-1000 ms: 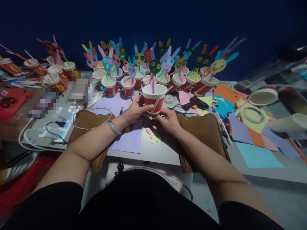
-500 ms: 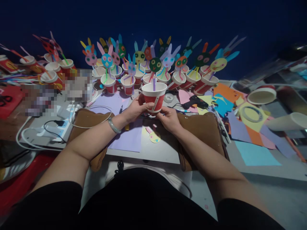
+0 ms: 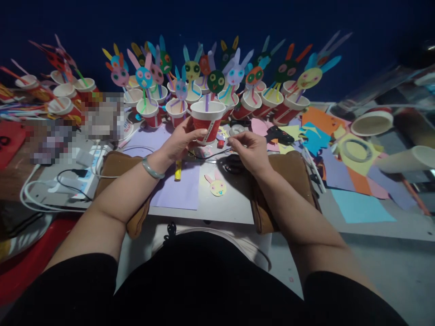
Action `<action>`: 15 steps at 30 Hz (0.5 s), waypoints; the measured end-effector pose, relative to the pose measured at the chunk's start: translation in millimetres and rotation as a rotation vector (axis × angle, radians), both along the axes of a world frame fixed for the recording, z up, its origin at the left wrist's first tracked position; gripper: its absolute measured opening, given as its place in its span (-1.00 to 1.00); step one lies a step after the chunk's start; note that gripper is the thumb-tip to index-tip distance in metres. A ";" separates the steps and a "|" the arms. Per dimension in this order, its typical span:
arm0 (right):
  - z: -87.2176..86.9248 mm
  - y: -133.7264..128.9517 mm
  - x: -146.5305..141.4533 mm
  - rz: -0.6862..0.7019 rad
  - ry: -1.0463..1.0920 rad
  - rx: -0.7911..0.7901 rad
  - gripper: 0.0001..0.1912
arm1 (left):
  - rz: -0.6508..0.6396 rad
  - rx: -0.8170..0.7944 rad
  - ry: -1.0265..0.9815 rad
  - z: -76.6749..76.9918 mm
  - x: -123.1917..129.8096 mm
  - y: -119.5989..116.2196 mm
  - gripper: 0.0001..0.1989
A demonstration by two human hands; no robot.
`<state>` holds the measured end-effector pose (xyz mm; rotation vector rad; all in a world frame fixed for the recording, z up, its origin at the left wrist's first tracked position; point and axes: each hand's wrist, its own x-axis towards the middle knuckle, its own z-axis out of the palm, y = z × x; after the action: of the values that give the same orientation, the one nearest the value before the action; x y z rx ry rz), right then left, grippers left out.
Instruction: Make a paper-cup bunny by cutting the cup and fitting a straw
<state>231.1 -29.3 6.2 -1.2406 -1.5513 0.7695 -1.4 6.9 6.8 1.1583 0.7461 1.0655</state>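
My left hand (image 3: 181, 139) is wrapped round a red and white paper cup (image 3: 206, 124), held upright, with a purple straw (image 3: 207, 103) standing in it. To the right of the cup, my right hand (image 3: 249, 149) has its thumb and fingertips pressed together; what they pinch, if anything, is too small to make out. Below, between the forearms, a yellow paper rabbit face (image 3: 217, 187) with pink ears lies on the table. A purple sheet (image 3: 180, 192) lies to its left, with a yellow tool (image 3: 177, 170) on it.
Several cups with paper rabbits on straws, such as one red cup (image 3: 151, 114), stand along the back. A black glue gun (image 3: 279, 135), a tape roll (image 3: 237, 130) and coloured paper scraps (image 3: 316, 140) lie right. At left is a white power strip (image 3: 86, 176).
My right hand has come away from the cup and moved right. My left hand has shifted left and up with the cup. The view has moved slightly.
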 end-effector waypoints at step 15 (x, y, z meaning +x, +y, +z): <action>23.4 16.2 52.8 -0.151 -0.864 -0.162 -0.77 | 0.008 -0.006 0.036 -3.2 0.6 -0.1 -0.30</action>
<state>283.9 -13.1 29.6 -1.9386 -2.0502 0.2490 -0.9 6.8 3.6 1.1731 0.7824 1.0507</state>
